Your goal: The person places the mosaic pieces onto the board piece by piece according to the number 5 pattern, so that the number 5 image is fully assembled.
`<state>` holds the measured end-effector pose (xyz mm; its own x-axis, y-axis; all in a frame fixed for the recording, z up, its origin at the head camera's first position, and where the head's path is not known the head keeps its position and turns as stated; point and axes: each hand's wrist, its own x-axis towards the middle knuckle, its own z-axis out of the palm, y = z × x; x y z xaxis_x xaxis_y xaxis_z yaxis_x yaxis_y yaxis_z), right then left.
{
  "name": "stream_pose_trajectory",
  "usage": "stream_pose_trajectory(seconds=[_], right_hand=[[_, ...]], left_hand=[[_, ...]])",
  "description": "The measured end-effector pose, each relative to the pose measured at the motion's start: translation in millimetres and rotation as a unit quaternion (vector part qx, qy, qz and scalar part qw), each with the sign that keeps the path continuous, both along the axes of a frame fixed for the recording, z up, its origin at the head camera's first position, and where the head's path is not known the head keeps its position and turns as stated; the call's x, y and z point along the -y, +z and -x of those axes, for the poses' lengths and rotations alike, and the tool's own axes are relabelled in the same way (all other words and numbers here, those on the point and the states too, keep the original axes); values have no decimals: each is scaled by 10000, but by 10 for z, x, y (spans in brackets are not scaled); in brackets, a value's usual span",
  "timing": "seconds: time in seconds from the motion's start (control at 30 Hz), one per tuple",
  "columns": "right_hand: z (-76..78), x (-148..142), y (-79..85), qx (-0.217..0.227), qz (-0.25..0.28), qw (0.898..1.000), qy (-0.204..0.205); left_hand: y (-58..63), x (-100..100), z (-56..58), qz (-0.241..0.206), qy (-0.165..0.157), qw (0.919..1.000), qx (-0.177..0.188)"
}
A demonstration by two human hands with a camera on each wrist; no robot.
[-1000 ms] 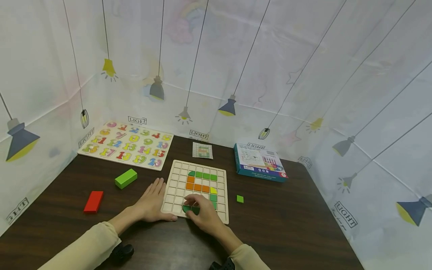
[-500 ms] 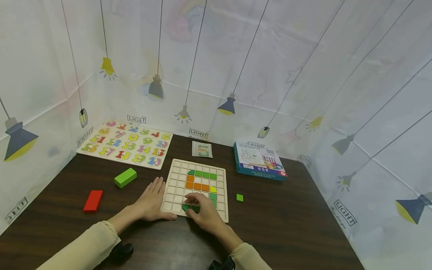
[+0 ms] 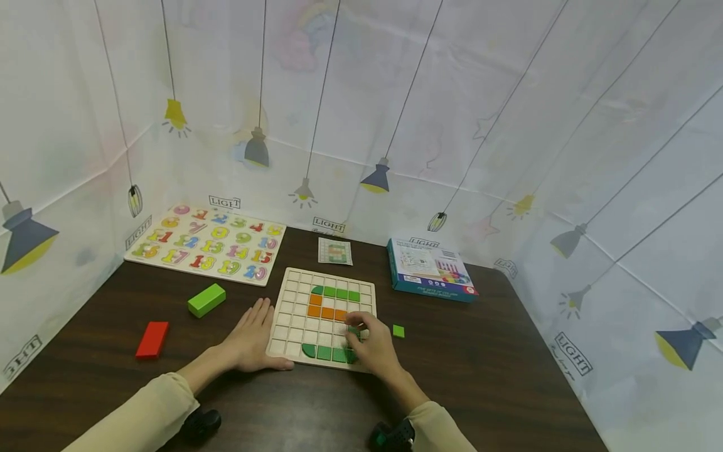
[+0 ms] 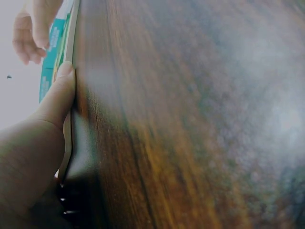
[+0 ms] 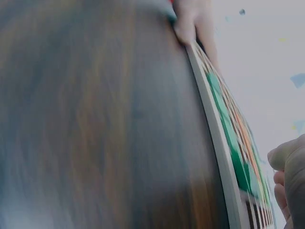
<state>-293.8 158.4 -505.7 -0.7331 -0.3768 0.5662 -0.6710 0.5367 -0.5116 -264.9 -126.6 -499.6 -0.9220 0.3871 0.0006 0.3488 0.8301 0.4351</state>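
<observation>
A wooden grid board lies on the dark table, bearing light green tiles, orange tiles and a front row of dark green tiles. My left hand rests at the board's left edge, fingers straight, thumb along the front corner. Over the board's right part, my right hand hovers with bent, relaxed fingers; nothing shows between thumb and fingertips. It hides part of the right-hand tiles. The right wrist view shows the right thumb apart from the board. A loose green square tile lies right of the board.
Left of the board are a green block and a red block. Behind stand a number puzzle board, a small pattern card and a blue-edged box. A printed curtain closes off the back and sides.
My right hand has left the front-row dark green tiles and moved right and slightly away, uncovering most of that row. My left hand stays in place. The head view has shifted slightly.
</observation>
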Motion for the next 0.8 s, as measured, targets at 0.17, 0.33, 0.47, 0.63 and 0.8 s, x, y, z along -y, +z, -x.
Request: stream_pose_trajectory(seconds=[0.17,0.33,0.47,0.63,0.8], right_hand=[[60,-265,9,194,159,9982,-540],[86,-484,1,370,130,9940,-1021],[93,-626,2,405,136,9916,-1220],[102,-777,-12,417,75,9896,-1374],[104,-861,-30,509,23,9876,-1483]], left_hand=[[-1,2,-3,14,-4,10000,6],[-5,4,-7,25,-16,10000,-18],[-3,3,-10,34,-28,10000,-47],[1,2,-14,19,-26,10000,-52],[-6,0,-10,36,-16,10000,-47]])
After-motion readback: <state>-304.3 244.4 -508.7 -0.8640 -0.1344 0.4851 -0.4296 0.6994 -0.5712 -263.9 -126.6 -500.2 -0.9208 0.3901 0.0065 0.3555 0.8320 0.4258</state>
